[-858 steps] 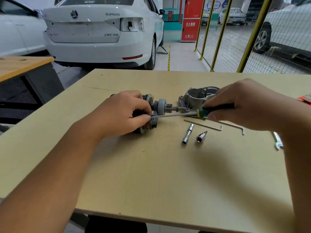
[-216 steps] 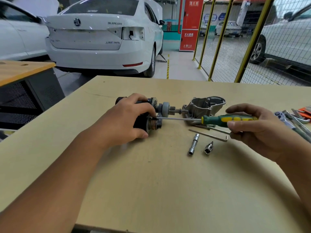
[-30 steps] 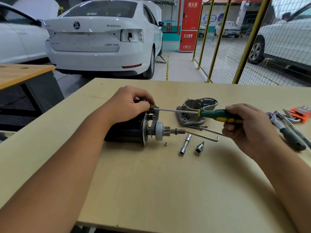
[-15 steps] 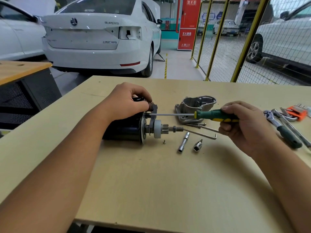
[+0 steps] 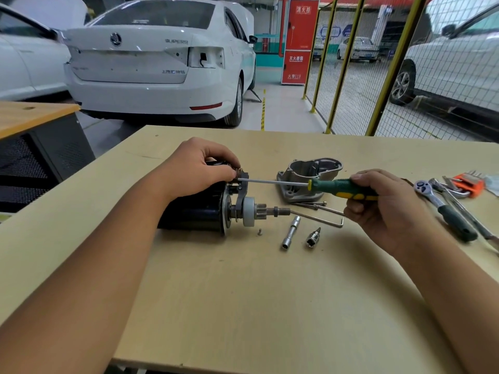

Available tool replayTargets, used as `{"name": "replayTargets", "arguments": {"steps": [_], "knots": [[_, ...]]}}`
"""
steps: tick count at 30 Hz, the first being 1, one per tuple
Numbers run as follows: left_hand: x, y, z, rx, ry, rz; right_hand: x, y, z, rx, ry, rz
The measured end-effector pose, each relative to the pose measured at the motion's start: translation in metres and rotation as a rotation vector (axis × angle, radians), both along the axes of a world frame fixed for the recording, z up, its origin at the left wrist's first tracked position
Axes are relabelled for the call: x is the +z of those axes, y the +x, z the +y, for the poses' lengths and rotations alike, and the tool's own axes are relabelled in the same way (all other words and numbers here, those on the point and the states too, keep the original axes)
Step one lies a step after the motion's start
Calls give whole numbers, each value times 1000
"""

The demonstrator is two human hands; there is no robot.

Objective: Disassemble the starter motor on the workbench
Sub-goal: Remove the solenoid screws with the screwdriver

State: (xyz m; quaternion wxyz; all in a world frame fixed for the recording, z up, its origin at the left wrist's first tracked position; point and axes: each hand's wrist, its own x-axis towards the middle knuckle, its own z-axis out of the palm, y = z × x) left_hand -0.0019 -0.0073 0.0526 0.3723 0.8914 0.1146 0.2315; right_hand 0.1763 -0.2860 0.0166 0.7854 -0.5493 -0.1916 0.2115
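Observation:
The black starter motor [image 5: 199,209] lies on its side on the workbench [image 5: 243,306], its pinion gear and shaft [image 5: 267,211] pointing right. My left hand [image 5: 201,168] grips the top of the motor at the solenoid end. My right hand [image 5: 383,209] holds a green and yellow screwdriver [image 5: 343,187]; its blade tip rests against the upper part of the motor by my left fingers. The removed grey aluminium nose housing [image 5: 307,178] sits behind the shaft.
A socket extension [image 5: 290,232], a small bit socket [image 5: 313,236], a tiny loose screw [image 5: 259,232] and long bolts with a hex key [image 5: 321,217] lie in front. A ratchet [image 5: 442,209], wrenches and an orange hex-key set [image 5: 468,183] are at right. White cars and yellow fencing stand behind.
Over the last second the screwdriver tip stayed at the upper end of the motor, shifting slightly. My left hand kept its grip. The view moved a little.

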Motion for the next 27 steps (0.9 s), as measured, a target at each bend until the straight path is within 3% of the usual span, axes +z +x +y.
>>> {"name": "replayTargets", "arguments": {"steps": [9,19,25,27], "knots": [[4,-3,-7,22,-9,11,0,-1,0,1,26,-40],[7,-9,-10,-32,30,-3,11,7,-14,177,103,-183],[7,-12,-4,-91,51,2,17,4,-18,188,-120,-216],[7,-13,-1,-108,52,3,16,4,-17,179,-100,-242]]}}
